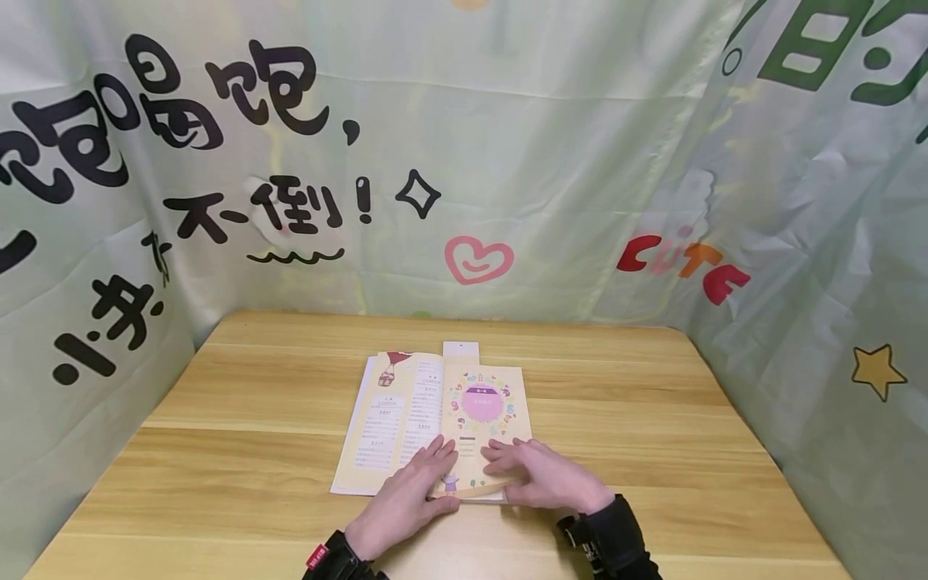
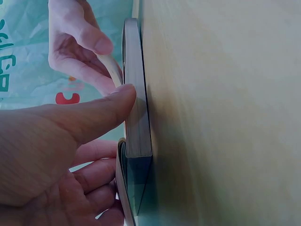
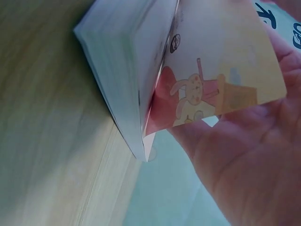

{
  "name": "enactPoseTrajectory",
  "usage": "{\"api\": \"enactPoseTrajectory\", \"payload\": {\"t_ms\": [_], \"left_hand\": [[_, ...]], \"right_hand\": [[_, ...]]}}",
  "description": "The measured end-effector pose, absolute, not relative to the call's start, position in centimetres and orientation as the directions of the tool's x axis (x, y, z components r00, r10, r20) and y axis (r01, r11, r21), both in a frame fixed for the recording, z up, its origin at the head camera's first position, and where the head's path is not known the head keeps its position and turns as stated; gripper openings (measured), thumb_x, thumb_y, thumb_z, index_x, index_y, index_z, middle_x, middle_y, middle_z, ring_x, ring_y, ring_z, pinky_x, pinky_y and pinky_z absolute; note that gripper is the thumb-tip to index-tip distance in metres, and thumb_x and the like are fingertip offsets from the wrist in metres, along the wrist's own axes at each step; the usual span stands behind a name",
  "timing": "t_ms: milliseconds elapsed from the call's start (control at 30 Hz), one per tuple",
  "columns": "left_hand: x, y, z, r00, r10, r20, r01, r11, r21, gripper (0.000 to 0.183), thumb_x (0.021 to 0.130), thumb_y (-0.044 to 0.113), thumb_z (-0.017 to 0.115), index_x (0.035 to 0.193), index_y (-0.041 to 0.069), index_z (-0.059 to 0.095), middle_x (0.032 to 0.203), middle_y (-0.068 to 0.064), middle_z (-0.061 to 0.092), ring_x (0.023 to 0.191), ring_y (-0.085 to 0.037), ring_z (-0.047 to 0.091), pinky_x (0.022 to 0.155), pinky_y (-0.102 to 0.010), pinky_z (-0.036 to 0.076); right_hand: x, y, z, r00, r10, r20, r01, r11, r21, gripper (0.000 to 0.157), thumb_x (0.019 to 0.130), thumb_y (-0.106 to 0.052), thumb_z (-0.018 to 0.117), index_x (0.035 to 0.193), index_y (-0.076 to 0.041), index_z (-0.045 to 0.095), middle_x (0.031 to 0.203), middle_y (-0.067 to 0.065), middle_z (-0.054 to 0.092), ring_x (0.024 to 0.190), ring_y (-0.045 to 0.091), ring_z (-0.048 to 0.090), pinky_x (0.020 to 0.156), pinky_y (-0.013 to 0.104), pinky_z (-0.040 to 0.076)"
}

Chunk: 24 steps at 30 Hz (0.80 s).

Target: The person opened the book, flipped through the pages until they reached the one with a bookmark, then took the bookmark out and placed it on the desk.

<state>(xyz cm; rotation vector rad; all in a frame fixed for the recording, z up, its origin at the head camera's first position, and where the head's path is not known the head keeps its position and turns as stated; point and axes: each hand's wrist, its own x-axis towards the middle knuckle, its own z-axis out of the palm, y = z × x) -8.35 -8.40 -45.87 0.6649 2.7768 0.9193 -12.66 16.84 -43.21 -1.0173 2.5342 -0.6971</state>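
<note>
An open book [image 1: 382, 431] lies flat on the table. Its left side carries columns of print and a red balloon drawing. The right-hand page [image 1: 482, 403] shows a pink circle ringed with small coloured figures. My left hand [image 1: 409, 499] rests over the lower gutter, fingers extended on the paper; its thumb [image 2: 106, 113] lies along the bottom edge of the page block. At the lower right corner, my right hand [image 1: 551, 475] pinches the page, thumb below and fingers on top. That page is bent up off the block, and the right wrist view reveals a rabbit drawing [image 3: 192, 89] on its underside.
A white card [image 1: 461, 351] with a small hole sticks out beyond the book's top edge. The wooden table [image 1: 652, 419] extends around the book. Printed cloth [image 1: 565, 177] hangs behind the table and along both sides.
</note>
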Motion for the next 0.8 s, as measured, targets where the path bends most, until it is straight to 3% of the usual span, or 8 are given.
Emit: {"api": "enactPoseTrajectory", "payload": {"t_ms": [800], "left_hand": [[-8.34,-8.39,-45.92,-0.892,0.452,0.006,0.368,0.718,0.591,0.065,0.092,0.031,0.072,0.145,0.0,0.051,0.159,-0.012,0.044,0.152,-0.032,0.035,0.122,-0.054,0.035]], "right_hand": [[-13.22,16.73,-43.58,-0.668,-0.744,0.013,-0.639,0.564,-0.523,0.034,0.083,-0.002,0.066,0.114,-0.01,0.076,0.13,0.01,0.071,0.13,0.031,0.061,0.114,0.06,0.041]]}}
